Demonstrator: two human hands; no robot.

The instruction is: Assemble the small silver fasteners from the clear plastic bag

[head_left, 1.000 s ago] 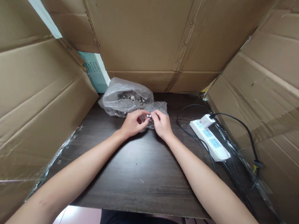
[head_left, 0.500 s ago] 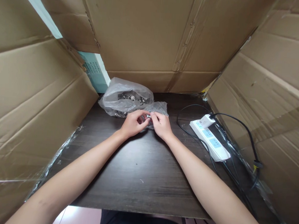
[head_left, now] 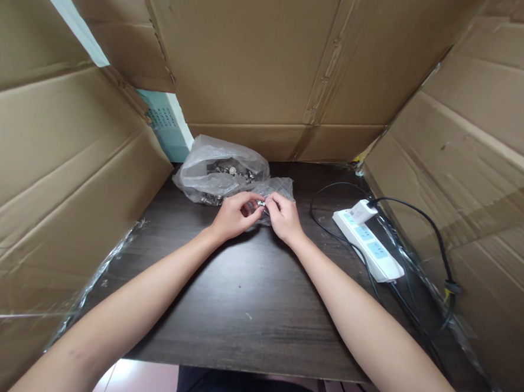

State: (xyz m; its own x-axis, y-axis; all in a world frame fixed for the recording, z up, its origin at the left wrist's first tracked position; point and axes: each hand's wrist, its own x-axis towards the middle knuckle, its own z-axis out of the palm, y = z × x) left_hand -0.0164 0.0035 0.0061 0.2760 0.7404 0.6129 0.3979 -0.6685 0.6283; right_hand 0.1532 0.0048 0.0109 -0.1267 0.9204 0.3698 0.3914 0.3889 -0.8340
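Note:
Between the fingertips of my left hand (head_left: 235,215) is a small shiny metal part (head_left: 260,203), pinched by thumb and forefinger. My right hand (head_left: 284,217) is closed at the part's right end, its thumb and finger pressed together on it. Just behind my hands lies a crumpled clear plastic bag (head_left: 281,187), partly hidden by them. Beyond my left hand, a larger open plastic bag (head_left: 197,163) holds several small metal pieces (head_left: 232,171).
White power strip (head_left: 370,244) with a plugged-in white adapter (head_left: 362,212) and black cables lies at the right on the dark table (head_left: 237,318). Cardboard walls (head_left: 253,53) stand behind and on both sides. A pale green object (head_left: 164,122) shows at the back left.
The fingers of my right hand have shifted slightly at the metal part, and more of the part shows. My left hand has hardly moved.

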